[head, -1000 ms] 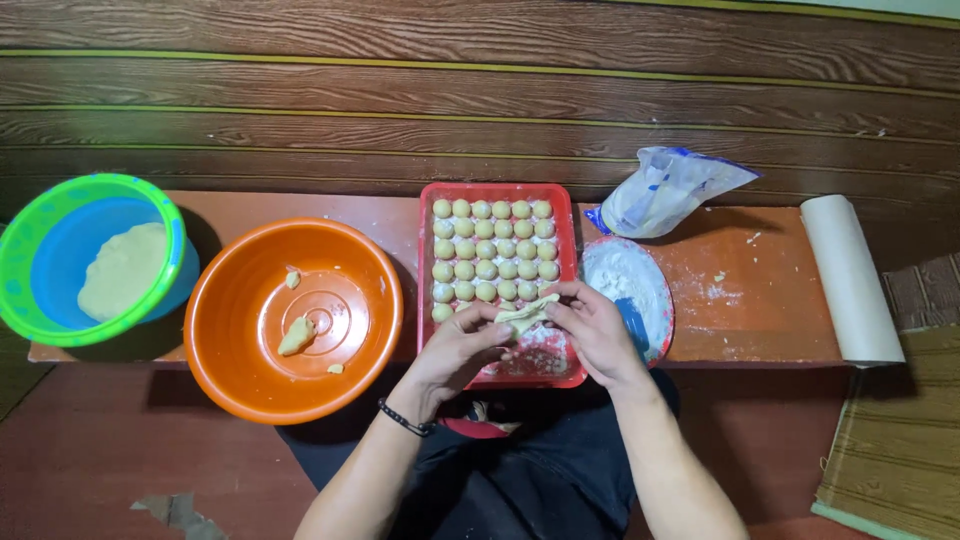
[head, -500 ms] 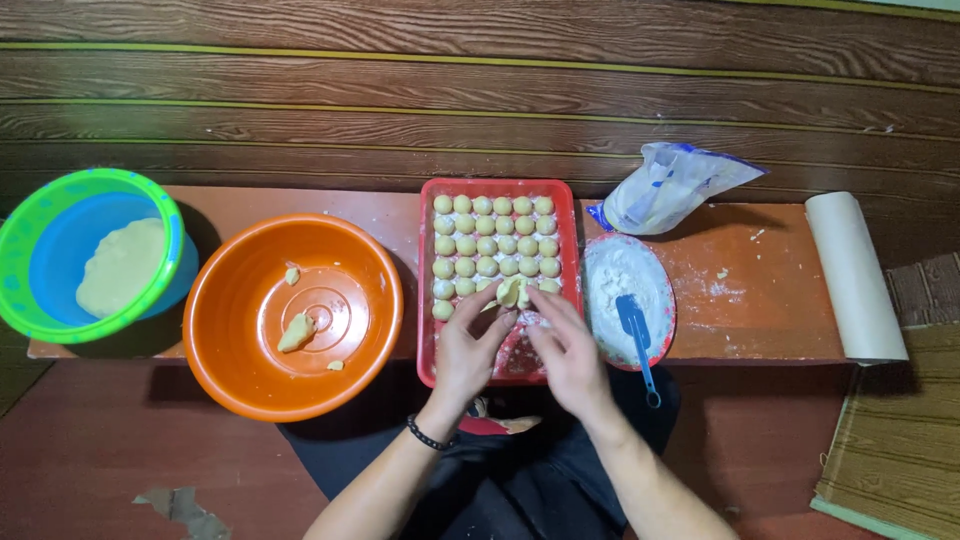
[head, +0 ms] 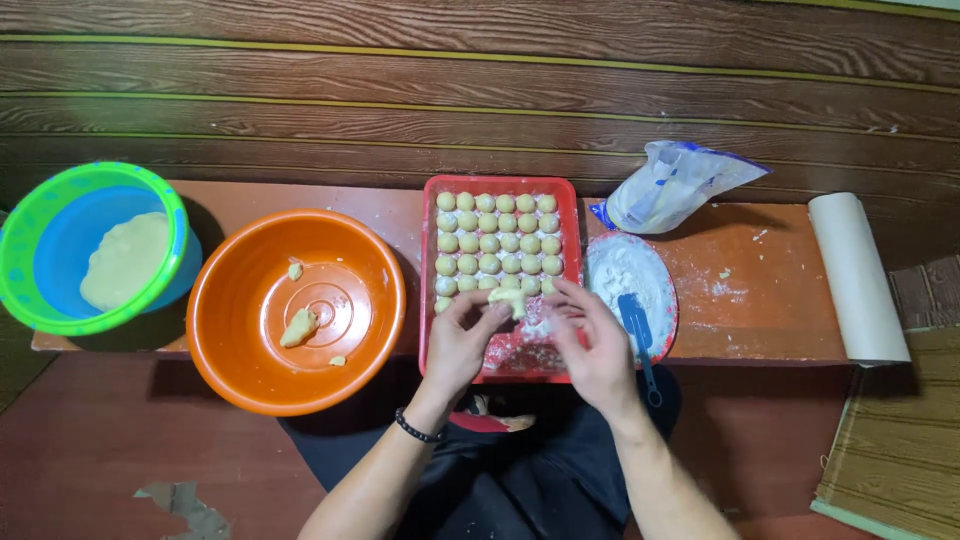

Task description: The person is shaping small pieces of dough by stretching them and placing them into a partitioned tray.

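Observation:
A red rectangular tray (head: pixel 571 215) rests on a low wooden bench and holds several rows of small pale dough balls (head: pixel 497 235). Over the tray's near end, my left hand (head: pixel 462 343) and my right hand (head: pixel 594 350) meet around a small piece of pale dough (head: pixel 510 300), pinched between the fingertips of both. A dark bracelet circles my left wrist.
An orange basin (head: pixel 250 380) with dough scraps sits left of the tray. Farther left stands a green-rimmed blue bowl (head: pixel 45 320) of dough. A plate of flour (head: pixel 625 268) with a blue spatula (head: pixel 638 330), a plastic flour bag (head: pixel 672 185) and a paper roll (head: pixel 857 275) lie to the right.
Both hands have shifted with the dough piece slightly up over the tray's near rows, and the fingers have drawn closer around it. The spatula on the flour plate has come into view.

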